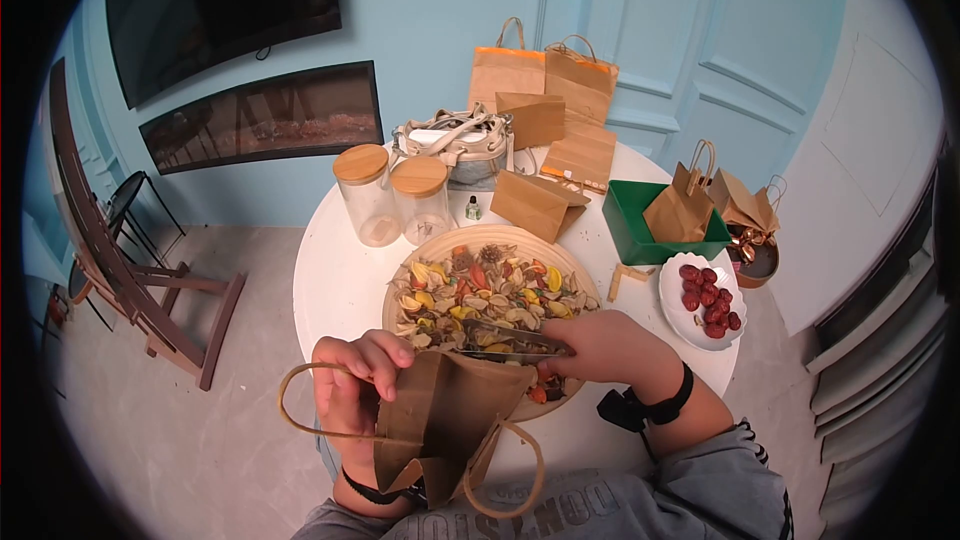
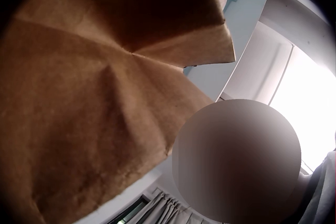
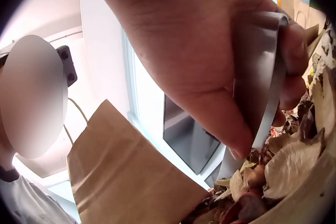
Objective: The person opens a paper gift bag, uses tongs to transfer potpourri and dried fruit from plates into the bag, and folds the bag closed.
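Note:
My left hand grips the side of a brown paper bag with twisted handles, its mouth gaping toward me. The same bag fills much of the left wrist view. Metal tongs are held in my right hand, with their arms reaching over the dried petals. Seen from the right wrist, the thumb and fingers squeeze the tongs close above the petals. Yellow, red and tan petals and small cones lie heaped on a round tray. The bag's edge overlaps the tray's near side.
Two glass jars with wooden lids, a handbag and a small bottle stand behind the tray. Several paper bags are at the back. Rightward are a green box and a white plate of red dates.

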### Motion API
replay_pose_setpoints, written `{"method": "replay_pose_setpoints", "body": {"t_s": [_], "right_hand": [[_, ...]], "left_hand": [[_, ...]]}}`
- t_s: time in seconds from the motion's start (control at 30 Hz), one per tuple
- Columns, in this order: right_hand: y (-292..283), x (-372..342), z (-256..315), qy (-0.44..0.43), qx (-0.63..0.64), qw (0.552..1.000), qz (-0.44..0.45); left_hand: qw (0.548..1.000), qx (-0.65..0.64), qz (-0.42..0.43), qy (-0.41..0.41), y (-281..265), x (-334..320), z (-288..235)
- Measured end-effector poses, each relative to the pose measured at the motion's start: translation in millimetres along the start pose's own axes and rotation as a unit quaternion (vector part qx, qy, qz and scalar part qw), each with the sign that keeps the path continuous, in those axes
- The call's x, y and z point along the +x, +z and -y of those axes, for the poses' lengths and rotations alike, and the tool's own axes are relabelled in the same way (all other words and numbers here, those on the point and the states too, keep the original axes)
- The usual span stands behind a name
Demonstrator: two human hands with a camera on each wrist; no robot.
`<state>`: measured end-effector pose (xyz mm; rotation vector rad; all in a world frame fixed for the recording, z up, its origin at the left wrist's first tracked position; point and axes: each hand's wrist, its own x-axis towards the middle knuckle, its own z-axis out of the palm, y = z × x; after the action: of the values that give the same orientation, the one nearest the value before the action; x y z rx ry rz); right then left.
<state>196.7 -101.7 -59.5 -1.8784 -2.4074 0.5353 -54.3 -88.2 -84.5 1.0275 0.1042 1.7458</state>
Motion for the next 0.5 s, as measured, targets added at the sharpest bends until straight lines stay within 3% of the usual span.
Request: {"method": "replay_pose_setpoints", "body": {"t_s": [0.5], "right_hand": [[0.2,2.2,-1.2,-0.011,-0.02,1.0,0.003]], "left_hand": [[1.0,-0.001,-0.003,-0.007,1.5,0.2,-0.9]]}}
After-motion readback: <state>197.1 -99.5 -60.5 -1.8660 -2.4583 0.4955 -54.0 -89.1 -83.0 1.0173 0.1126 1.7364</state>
